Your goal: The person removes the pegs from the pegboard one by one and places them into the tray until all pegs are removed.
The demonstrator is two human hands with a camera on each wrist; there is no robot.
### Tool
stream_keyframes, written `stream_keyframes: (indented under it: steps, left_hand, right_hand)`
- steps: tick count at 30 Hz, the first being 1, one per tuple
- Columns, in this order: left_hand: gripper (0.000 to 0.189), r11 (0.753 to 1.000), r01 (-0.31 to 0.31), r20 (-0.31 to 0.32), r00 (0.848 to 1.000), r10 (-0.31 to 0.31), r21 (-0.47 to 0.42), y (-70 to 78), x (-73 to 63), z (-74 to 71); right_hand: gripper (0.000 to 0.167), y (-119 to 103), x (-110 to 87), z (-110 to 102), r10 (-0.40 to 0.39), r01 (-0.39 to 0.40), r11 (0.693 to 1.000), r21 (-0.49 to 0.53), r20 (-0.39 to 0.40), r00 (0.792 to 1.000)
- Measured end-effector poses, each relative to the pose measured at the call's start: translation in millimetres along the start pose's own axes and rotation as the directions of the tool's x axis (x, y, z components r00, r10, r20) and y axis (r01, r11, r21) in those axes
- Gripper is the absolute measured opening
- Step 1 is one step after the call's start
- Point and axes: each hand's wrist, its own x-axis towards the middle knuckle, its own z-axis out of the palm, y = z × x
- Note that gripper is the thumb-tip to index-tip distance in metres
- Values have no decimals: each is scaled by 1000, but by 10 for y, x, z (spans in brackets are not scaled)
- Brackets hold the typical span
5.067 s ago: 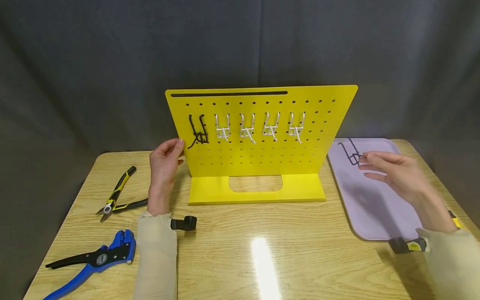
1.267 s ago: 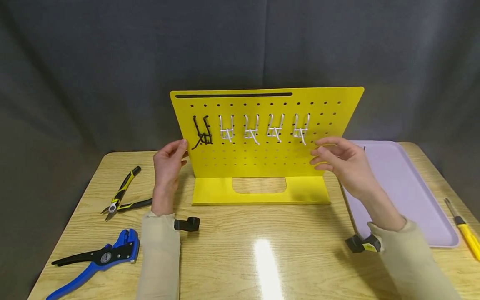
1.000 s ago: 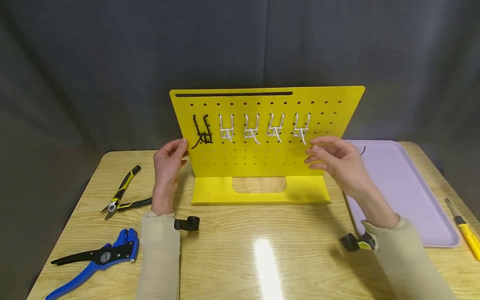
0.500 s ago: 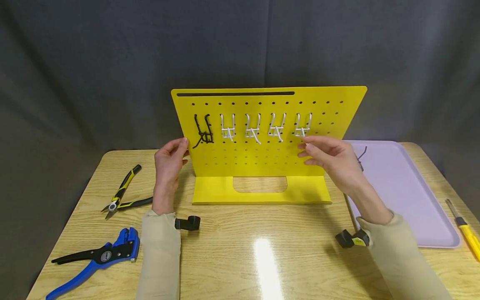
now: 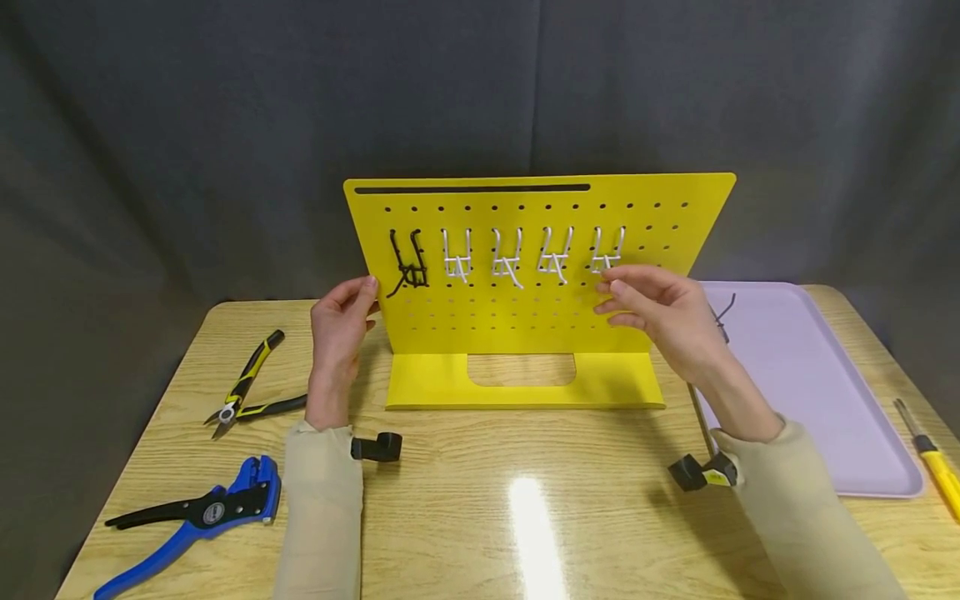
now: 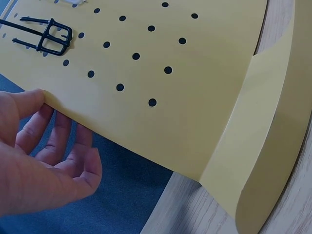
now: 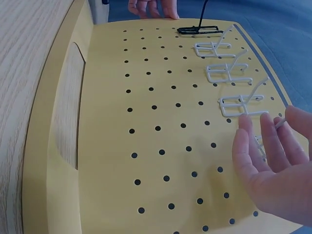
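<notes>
A yellow pegboard (image 5: 431, 340) stands upright on the table, bearing one black wire hook (image 5: 411, 275) at the left and several white wire hooks in a row. My left hand (image 5: 337, 325) pinches the board's left edge, thumb in front and fingers behind. At the rightmost white hook (image 5: 607, 257), my right hand (image 5: 671, 317) pinches the protruding prong (image 7: 280, 124) between thumb and fingers; the hand partly hides this hook in the right wrist view. Another dark wire hook (image 5: 725, 312) lies at the left side of the lilac tray (image 5: 810, 392), partly behind the right hand.
Diagonal cutters (image 5: 243, 379) with yellow-black handles lie open left of the board. Nearer lies a blue and black wire stripper (image 5: 217, 510). A yellow-handled screwdriver (image 5: 933, 462) is right of the tray. A dark curtain (image 5: 480, 83) hangs behind.
Earlier my right hand held a dark hook over the tray; that hook now lies there. The right hand has moved left and taken hold of the rightmost white hook. My left hand stays put.
</notes>
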Motion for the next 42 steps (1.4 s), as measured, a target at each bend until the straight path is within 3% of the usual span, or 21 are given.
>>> stream_keyframes:
  steps: [20,28,42]
  left_hand:
    - [37,1000,19,-5,1000,-18,16,-11,1,2]
    - [37,1000,20,-2,1000,-20,22,1,-4,-2]
    - [37,1000,13,3,1000,-13,28,-8,-5,5]
  right_hand:
    - [18,4,18,2,-33,30,997,76,39,999]
    - [18,-39,-33,5,-93,88,990,110,36,995]
    - [22,-26,-254,-315,-108,104,993,64,63,992]
